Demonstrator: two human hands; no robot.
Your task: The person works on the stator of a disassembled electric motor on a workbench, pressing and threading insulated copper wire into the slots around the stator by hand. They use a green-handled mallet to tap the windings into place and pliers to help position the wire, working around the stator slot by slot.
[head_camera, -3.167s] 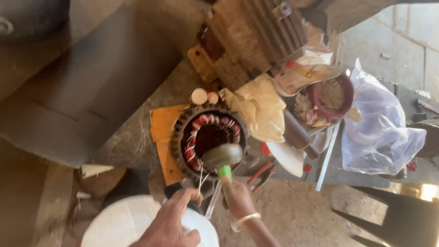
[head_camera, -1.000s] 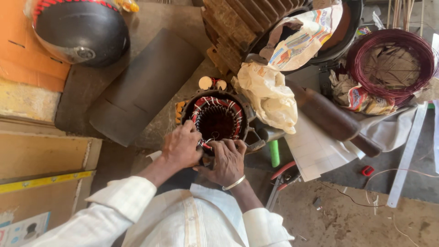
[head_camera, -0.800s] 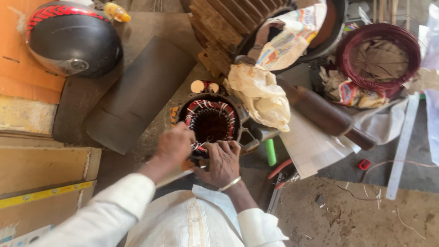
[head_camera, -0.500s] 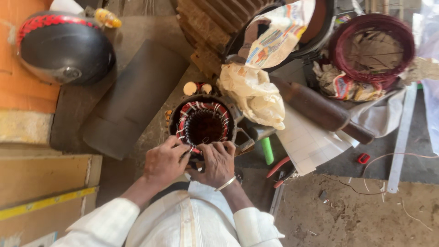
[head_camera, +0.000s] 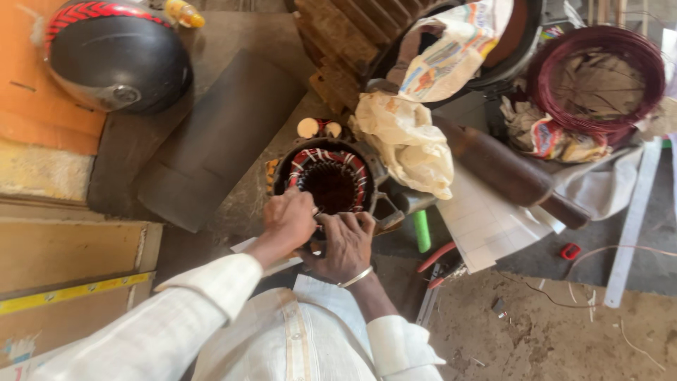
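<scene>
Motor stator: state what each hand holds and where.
Both the left hand and right hand rest on the motor stator at its near rim; a closed grip cannot be told.

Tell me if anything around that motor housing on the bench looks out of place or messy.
Nothing looks broken. Both hands, left and right, rest on the motor housing rim. The oddity is clutter: a helmet beside the work, and crumpled cloth touching the housing.

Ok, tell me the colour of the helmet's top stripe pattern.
Red with black zigzag marks, on the dark grey helmet; head view.
</scene>
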